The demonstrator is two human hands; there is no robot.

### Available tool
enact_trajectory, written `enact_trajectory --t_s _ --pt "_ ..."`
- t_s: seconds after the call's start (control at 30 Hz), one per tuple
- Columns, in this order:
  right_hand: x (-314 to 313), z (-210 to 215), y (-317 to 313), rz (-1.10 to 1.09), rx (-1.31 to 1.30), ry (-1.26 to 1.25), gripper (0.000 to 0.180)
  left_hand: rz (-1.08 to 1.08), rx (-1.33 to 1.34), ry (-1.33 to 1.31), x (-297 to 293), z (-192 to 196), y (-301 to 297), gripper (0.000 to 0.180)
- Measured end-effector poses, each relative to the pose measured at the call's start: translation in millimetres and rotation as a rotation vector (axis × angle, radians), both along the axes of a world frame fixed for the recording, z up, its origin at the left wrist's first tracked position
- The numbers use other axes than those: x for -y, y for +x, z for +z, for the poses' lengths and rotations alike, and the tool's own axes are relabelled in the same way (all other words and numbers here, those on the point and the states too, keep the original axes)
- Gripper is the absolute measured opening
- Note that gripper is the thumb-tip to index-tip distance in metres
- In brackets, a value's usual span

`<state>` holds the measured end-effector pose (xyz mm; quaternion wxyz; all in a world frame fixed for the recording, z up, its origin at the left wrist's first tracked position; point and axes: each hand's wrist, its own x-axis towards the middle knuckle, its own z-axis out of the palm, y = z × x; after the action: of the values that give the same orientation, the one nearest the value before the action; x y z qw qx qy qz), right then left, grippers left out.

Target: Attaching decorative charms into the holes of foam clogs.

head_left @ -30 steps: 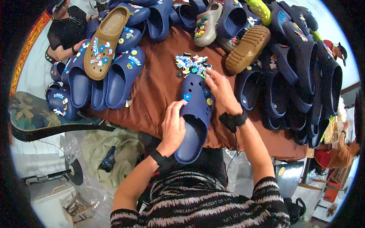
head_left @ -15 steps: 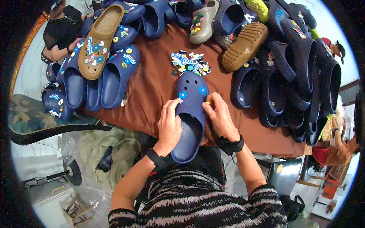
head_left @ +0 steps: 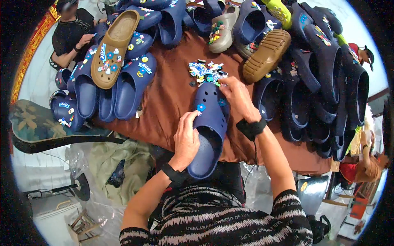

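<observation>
A navy blue clog [head_left: 210, 107] lies toe away from me at the front of the cloth-covered table, with blue flower charms [head_left: 201, 107] on its holed upper. My left hand [head_left: 186, 137] grips the clog's left side, fingertips beside a small pale charm at the strap end of the upper. Just past the toe is a heap of loose shoe charms [head_left: 205, 70] in blue, white, yellow and green. My right hand [head_left: 239, 98] reaches to the near right edge of this heap, thumb and fingers pinched together; what is between them is hidden.
A brown clog [head_left: 110, 57] covered in charms rests on blue clogs [head_left: 133, 88] at the left. On the right, an upturned brown clog [head_left: 266, 55] leans by stacked dark clogs [head_left: 295, 102]. Another person [head_left: 72, 37] works at the far left. A brown cloth [head_left: 164, 94] covers the table.
My right hand has moved from the clog's right side up to the charm heap. The left hand stays on the clog. The view has shifted slightly.
</observation>
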<state>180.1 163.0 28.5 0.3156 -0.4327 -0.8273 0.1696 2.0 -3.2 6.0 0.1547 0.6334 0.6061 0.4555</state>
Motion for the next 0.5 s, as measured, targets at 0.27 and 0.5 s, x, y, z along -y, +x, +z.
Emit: enact_trajectory --t_s 0.27,0.5 --pt "54 -1 7 0.088 0.057 0.016 0.027 0.001 0.01 0.033 -1 2 -4 0.054" --pt "57 4 12 0.057 0.054 -0.171 0.023 -0.027 0.066 -0.019 0 4 1 0.056"
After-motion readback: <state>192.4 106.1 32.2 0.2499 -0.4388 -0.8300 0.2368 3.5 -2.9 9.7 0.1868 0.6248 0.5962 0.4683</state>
